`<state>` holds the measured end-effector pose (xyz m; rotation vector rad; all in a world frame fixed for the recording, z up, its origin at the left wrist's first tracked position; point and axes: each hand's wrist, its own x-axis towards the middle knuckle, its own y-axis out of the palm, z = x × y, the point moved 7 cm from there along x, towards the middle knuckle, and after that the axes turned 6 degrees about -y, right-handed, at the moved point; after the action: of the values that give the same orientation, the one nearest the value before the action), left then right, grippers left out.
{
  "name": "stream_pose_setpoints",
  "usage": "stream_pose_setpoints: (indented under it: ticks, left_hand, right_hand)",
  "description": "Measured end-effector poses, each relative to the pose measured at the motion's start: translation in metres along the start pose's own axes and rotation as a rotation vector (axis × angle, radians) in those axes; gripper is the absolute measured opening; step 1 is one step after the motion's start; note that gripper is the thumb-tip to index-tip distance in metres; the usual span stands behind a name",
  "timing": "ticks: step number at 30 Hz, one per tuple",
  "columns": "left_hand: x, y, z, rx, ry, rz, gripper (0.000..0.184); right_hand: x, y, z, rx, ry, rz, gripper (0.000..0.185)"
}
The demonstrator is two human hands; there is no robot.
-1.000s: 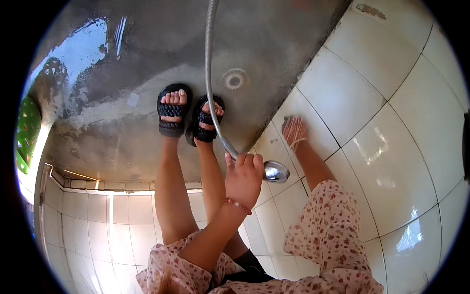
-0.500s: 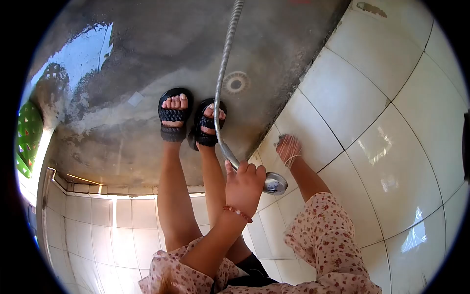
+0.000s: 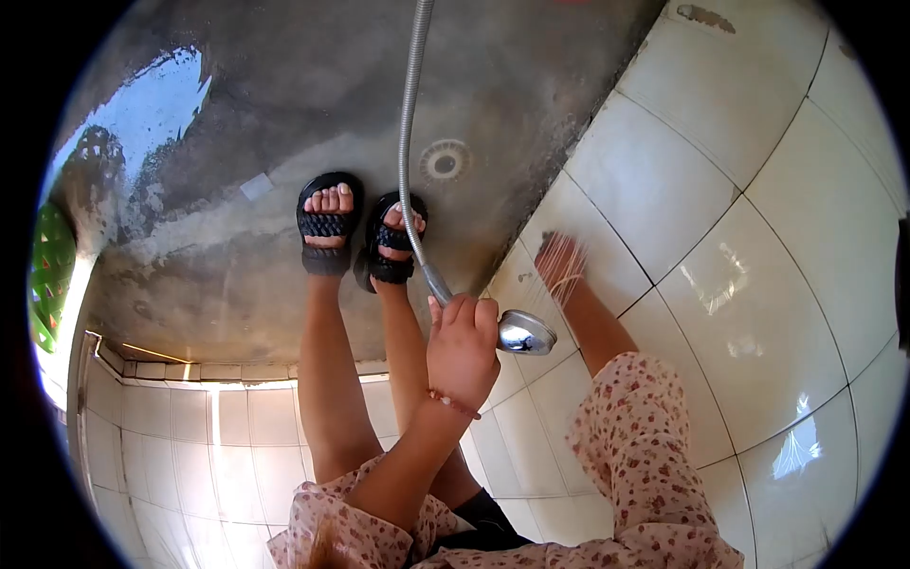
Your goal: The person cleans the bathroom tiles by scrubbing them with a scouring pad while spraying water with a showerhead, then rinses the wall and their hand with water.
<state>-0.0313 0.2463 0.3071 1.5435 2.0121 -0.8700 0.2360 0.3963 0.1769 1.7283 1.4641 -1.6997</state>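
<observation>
My left hand (image 3: pixel 462 346) is closed around the handle of a chrome shower head (image 3: pixel 527 333). Its face points right, and thin streams of water fall across my right hand (image 3: pixel 561 256). That hand is against the white wall tiles (image 3: pixel 607 218), low down near the floor edge. Its fingers are blurred and curled; a small greyish thing seems to be at their tips, too unclear to name. From the shower head a flexible metal hose (image 3: pixel 409 123) runs up and out of view. A red beaded bracelet (image 3: pixel 455 404) circles my left wrist.
My feet in black sandals (image 3: pixel 327 225) stand on a wet grey concrete floor (image 3: pixel 284 104). A round floor drain (image 3: pixel 445 163) lies just beyond them. At the far left is a green lattice-sided plastic container (image 3: pixel 50 275). A low tiled ledge (image 3: pixel 227 372) runs behind my legs.
The shower head in my left hand has tilted up and shifted slightly left. Water now falls more widely over my right hand, which has moved a little up the tiles. The whole view has shifted slightly.
</observation>
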Motion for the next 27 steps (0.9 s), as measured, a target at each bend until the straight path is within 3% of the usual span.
stream_pose_setpoints:
  ticks: [2, 4, 5, 6, 8, 10, 13, 14, 15, 16, 17, 18, 19, 20, 23, 27]
  left_hand:
    - [0.002, -0.004, 0.000, 0.001, -0.029, -0.031, 0.028]
    - [0.003, -0.003, -0.004, 0.039, -0.028, -0.017, 0.028]
    - [0.004, -0.003, -0.007, 0.062, -0.019, -0.009, 0.027]
    - [0.003, 0.001, -0.010, 0.100, -0.017, 0.028, 0.027]
    - [0.002, 0.008, -0.011, 0.180, -0.012, 0.081, 0.026]
    - [0.003, 0.013, -0.009, 0.196, -0.002, 0.094, 0.027]
    - [0.000, 0.012, -0.007, 0.164, -0.020, 0.098, 0.028]
    - [-0.001, 0.012, -0.005, 0.149, -0.033, 0.095, 0.028]
    - [-0.001, 0.012, -0.003, 0.135, -0.049, 0.084, 0.028]
    - [0.001, 0.010, 0.000, 0.117, -0.062, 0.065, 0.028]
    - [0.002, 0.008, 0.003, 0.122, -0.078, 0.079, 0.028]
    - [0.003, 0.006, 0.006, 0.150, -0.082, 0.101, 0.026]
    - [0.003, 0.006, 0.006, 0.174, -0.084, 0.127, 0.025]
    - [0.002, 0.007, 0.006, 0.201, -0.087, 0.157, 0.025]
    - [0.000, 0.014, 0.003, 0.159, -0.086, 0.114, 0.028]
    - [0.005, 0.015, -0.009, 0.103, -0.056, 0.084, 0.033]
  right_hand:
    - [-0.001, 0.006, -0.008, -0.098, -0.066, -0.156, 0.038]
    - [0.001, -0.052, -0.007, -0.505, -0.263, -0.380, 0.029]
    - [0.041, -0.089, -0.033, -0.402, -0.152, -0.245, 0.018]
    - [0.057, -0.157, -0.028, -0.593, -0.218, -0.236, 0.012]
    - [0.092, -0.250, -0.053, -0.687, -0.141, -0.480, 0.009]
    - [0.112, -0.279, -0.075, -0.708, -0.053, -0.462, 0.010]
    - [0.103, -0.220, -0.066, -0.551, -0.037, -0.580, 0.010]
    - [0.084, -0.186, -0.033, -0.707, -0.226, -0.432, 0.012]
    - [0.074, -0.133, -0.020, -0.604, -0.265, -0.332, 0.014]
    - [0.059, -0.086, -0.020, 0.029, -0.064, -0.221, 0.023]
    - [0.030, -0.026, -0.006, -0.287, -0.148, -0.500, 0.030]
    - [0.032, 0.068, -0.018, 0.161, -0.077, -0.112, 0.038]
    - [0.036, 0.099, -0.023, 0.230, -0.095, -0.178, 0.036]
    - [0.029, 0.084, -0.015, 0.122, -0.136, -0.149, 0.030]
    - [0.050, -0.078, -0.004, -0.486, -0.361, -0.262, 0.012]
    - [0.110, -0.277, -0.065, -0.749, -0.096, -0.510, 0.010]
